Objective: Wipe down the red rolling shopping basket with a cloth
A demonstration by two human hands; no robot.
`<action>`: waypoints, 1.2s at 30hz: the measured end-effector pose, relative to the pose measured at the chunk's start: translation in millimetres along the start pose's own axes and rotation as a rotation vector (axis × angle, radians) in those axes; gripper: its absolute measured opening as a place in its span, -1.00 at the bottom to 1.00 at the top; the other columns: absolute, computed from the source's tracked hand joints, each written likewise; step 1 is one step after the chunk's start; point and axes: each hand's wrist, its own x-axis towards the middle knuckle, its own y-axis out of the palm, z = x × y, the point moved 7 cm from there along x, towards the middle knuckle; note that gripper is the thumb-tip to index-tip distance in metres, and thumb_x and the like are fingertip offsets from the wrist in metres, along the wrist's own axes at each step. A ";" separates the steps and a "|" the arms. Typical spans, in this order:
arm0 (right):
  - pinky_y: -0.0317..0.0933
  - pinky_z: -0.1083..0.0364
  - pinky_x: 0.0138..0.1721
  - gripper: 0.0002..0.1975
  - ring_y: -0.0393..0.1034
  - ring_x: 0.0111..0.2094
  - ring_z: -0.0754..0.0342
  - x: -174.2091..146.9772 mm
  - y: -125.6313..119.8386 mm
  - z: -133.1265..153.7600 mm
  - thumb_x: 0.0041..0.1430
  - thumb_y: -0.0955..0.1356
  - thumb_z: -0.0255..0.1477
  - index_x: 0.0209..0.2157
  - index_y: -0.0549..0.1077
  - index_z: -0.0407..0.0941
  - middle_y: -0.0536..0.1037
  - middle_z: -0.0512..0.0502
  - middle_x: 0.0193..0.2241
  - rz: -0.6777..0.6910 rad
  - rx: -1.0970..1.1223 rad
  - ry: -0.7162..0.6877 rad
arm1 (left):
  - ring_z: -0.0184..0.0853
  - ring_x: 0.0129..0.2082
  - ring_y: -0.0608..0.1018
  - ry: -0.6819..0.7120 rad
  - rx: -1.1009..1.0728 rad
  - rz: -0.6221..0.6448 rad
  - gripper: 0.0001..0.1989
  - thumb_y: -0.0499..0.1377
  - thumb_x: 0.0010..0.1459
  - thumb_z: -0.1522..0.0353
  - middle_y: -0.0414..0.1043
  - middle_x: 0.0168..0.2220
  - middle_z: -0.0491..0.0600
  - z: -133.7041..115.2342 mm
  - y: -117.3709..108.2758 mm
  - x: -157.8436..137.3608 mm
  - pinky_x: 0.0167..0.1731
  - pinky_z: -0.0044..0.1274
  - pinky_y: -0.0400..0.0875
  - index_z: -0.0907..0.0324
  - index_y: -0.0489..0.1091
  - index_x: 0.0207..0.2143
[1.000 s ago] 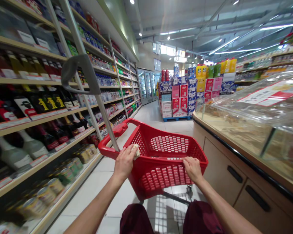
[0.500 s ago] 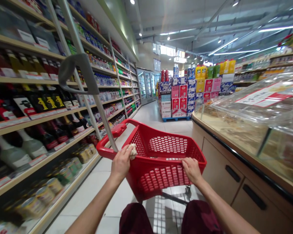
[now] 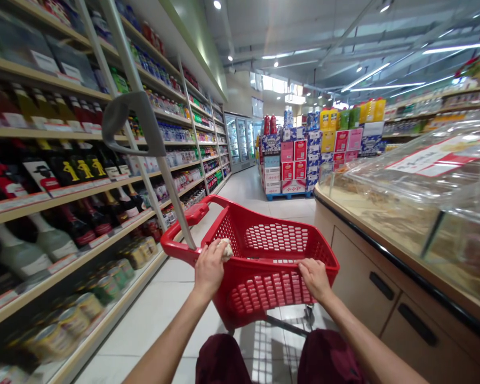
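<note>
A red plastic shopping cart [image 3: 260,288] stands sideways in front of my knees, its basket walls pierced with holes. My left hand [image 3: 209,272] is closed on a crumpled off-white cloth [image 3: 226,249], pressed at the near rim toward the cart's handle end. Farther right, my right hand [image 3: 314,278] grips the same rim with its fingers curled over the top. From the handle end rises a metal pole with a grey loop grip [image 3: 134,125]. Part of the cloth is hidden under my left fingers.
Shelves of bottles and cans [image 3: 76,181] line the left side. A wooden counter [image 3: 368,277] with clear covers stands close on the right. Stacked drink boxes [image 3: 294,165] on a blue pallet [image 3: 290,196] are ahead, with glass-door fridges [image 3: 240,136] behind.
My left hand has slid a little to the right along the rim with the cloth. The cart's handle end and the pole have shifted slightly right. My right hand keeps its place.
</note>
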 end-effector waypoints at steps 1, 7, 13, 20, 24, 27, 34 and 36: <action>0.02 0.06 -0.24 -0.65 0.33 -0.37 0.10 -0.1 -0.2 -0.3 0.14 0.08 -0.41 -0.45 0.46 -0.09 0.52 -0.03 -0.44 -0.004 0.003 0.001 | -0.30 -0.11 0.42 0.000 -0.004 0.000 -0.63 -0.08 0.06 0.54 0.36 -0.06 0.03 -5.3 3.2 -0.6 -0.04 -0.34 0.28 0.15 0.29 -0.09; 0.02 -0.02 -0.14 -0.69 0.34 -0.25 0.01 -4.9 -3.3 8.1 0.13 0.12 -0.38 -0.38 0.46 -0.10 0.52 -0.10 -0.34 -0.061 -0.012 0.006 | -0.35 -0.09 0.41 0.119 -0.133 0.156 -0.60 -0.07 0.04 0.58 0.36 -0.05 0.01 -78.1 41.0 -3.0 -0.04 -0.43 0.28 0.15 0.27 -0.08; -0.15 -0.09 0.06 -0.53 0.09 0.08 -0.01 -1.2 33.3 97.4 0.14 0.17 -0.38 0.10 0.09 -0.08 0.23 -0.12 0.08 0.089 0.184 -0.123 | -0.35 -0.03 0.36 0.122 -0.281 0.145 -0.39 -0.07 -0.01 0.54 0.25 0.04 0.11 -71.5 40.8 -5.5 -0.03 -0.45 0.26 0.28 -0.11 0.14; 0.00 -0.07 -0.02 -0.75 0.22 -0.04 0.02 32.9 63.5 151.4 0.03 0.24 -0.46 -0.18 0.31 -0.07 0.38 -0.07 -0.08 0.107 0.189 -0.075 | -0.15 -0.08 0.36 0.137 0.060 0.265 -0.63 0.04 -0.02 0.36 0.39 -0.12 0.07 -18.3 10.5 4.3 0.04 -0.13 -0.06 0.19 0.27 -0.10; 0.06 0.04 -0.05 -0.61 0.17 0.01 0.07 32.0 60.6 143.0 -0.04 0.18 -0.67 -0.16 0.32 -0.08 0.34 -0.08 -0.03 0.108 0.102 -0.202 | -0.23 -0.20 0.41 0.153 0.118 0.261 -0.74 -0.03 0.07 0.36 0.45 -0.26 -0.01 -12.6 7.4 4.9 -0.01 -0.25 0.04 0.15 0.34 -0.19; 0.07 0.02 -0.04 -0.59 0.19 0.00 0.06 20.3 31.7 87.9 -0.03 0.15 -0.69 -0.17 0.35 -0.07 0.35 -0.11 -0.03 0.081 0.041 -0.159 | -0.26 -0.19 0.40 0.150 0.110 0.183 -0.73 -0.06 0.11 0.38 0.45 -0.23 -0.02 -15.4 9.1 2.5 0.00 -0.30 0.02 0.16 0.34 -0.17; 0.11 -0.03 -0.04 -0.70 0.22 -0.02 0.04 10.1 -2.6 23.9 -0.03 0.15 -0.65 -0.32 0.41 -0.11 0.41 -0.13 -0.10 -0.054 -0.040 0.026 | -0.24 -0.21 0.40 0.086 0.108 0.122 -0.72 -0.10 0.13 0.40 0.46 -0.23 -0.01 -25.9 11.3 1.0 -0.01 -0.27 0.01 0.18 0.38 -0.23; 0.08 0.00 0.00 -0.67 0.17 0.03 0.06 12.9 16.9 48.6 -0.02 0.17 -0.63 -0.24 0.40 -0.09 0.35 -0.11 -0.02 0.001 -0.005 -0.068 | -0.25 -0.20 0.40 0.094 0.101 0.127 -0.71 -0.10 0.14 0.40 0.45 -0.22 -0.02 -28.0 10.5 0.6 -0.01 -0.28 0.03 0.17 0.37 -0.21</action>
